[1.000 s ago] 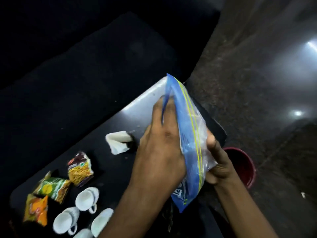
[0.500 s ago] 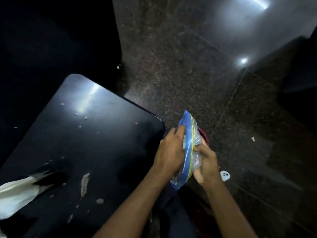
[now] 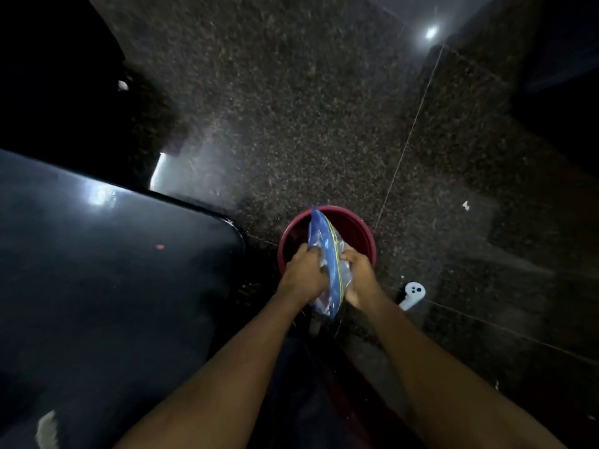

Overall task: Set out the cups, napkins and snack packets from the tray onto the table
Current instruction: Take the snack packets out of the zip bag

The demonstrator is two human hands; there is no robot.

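Swung away from the table since half a second ago: blue-edged plastic bag now held above the red bucket, more of whose rim shows.

Pinched upright between both hands, left hand closed on its left face, right hand closed on its right face. Clear sides, blue border, yellow-green zip line along the top edge; contents too blurred to tell. Bucket standing on the speckled dark floor, interior dark, contents unclear. Glossy black table to the left, corner near the bucket. Small white device lying on the floor just right of the hands.
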